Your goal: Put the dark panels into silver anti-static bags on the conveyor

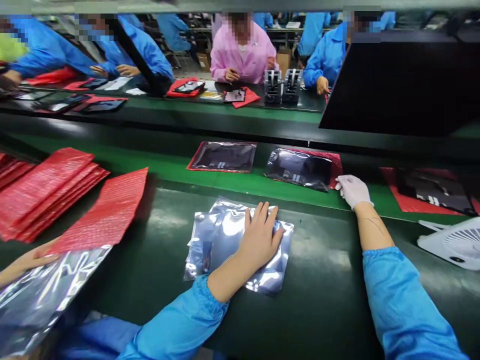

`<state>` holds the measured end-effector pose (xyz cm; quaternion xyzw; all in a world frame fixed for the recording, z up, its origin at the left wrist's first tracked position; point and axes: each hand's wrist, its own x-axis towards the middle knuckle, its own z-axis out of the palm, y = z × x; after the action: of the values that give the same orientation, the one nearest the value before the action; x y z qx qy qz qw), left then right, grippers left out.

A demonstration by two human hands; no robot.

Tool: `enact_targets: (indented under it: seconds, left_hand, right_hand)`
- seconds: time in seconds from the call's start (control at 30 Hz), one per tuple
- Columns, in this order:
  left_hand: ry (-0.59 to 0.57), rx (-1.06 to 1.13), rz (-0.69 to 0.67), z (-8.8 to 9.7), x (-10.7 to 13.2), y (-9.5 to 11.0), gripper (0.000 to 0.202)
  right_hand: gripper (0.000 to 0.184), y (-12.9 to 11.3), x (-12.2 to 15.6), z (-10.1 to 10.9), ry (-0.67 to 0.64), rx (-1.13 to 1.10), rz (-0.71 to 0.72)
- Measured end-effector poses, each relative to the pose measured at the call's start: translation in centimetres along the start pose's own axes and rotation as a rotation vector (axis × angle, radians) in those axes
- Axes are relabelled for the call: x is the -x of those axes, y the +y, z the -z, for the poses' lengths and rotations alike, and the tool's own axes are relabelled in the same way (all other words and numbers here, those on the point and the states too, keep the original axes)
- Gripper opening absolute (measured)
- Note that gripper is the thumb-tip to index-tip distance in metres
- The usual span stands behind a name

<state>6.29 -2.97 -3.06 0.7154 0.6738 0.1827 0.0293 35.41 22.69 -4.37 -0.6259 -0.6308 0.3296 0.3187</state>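
Observation:
My left hand (260, 235) lies flat, fingers spread, on a small pile of shiny silver bags (221, 235) on the dark bench (322, 280) in front of me. My right hand (352, 190), in a white glove, reaches forward to the green belt (240, 181). Its curled fingers touch the red edge of a dark-bagged item on a red sleeve (300, 169). Whether they grip that edge is hidden. Another bagged item (224, 156) lies on the belt to its left.
A stack of red bubble sleeves (45, 192) sits at the left, one loose sleeve (108, 212) beside it. A neighbour's hand (33, 258) holds a silver bag (41, 295) at lower left. A white fan (452, 242) stands at right. Workers sit across the belt.

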Motion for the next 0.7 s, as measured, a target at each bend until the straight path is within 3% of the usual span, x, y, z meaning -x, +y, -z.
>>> enact_targets:
  seconds: [0.2, 0.47, 0.63, 0.7]
  left_hand:
    - [0.065, 0.029, -0.044, 0.1, -0.2, -0.2, 0.042]
    - [0.278, 0.061, -0.096, 0.6, -0.6, -0.8, 0.038]
    - [0.22, 0.102, -0.166, 0.6, -0.7, -1.0, 0.009]
    - [0.184, 0.101, -0.192, 0.5, -0.9, -1.1, 0.008]
  right_hand:
    - [0.022, -1.7, 0.7, -0.4, -0.036, -0.009, -0.027]
    - [0.019, -2.3, 1.1, -0.7, -0.087, -0.083, -0.021]
    - [0.022, -2.6, 1.2, -1.1, -0.132, -0.149, -0.016]
    - [0.02, -2.6, 1.2, -1.2, -0.15, -0.219, -0.013]
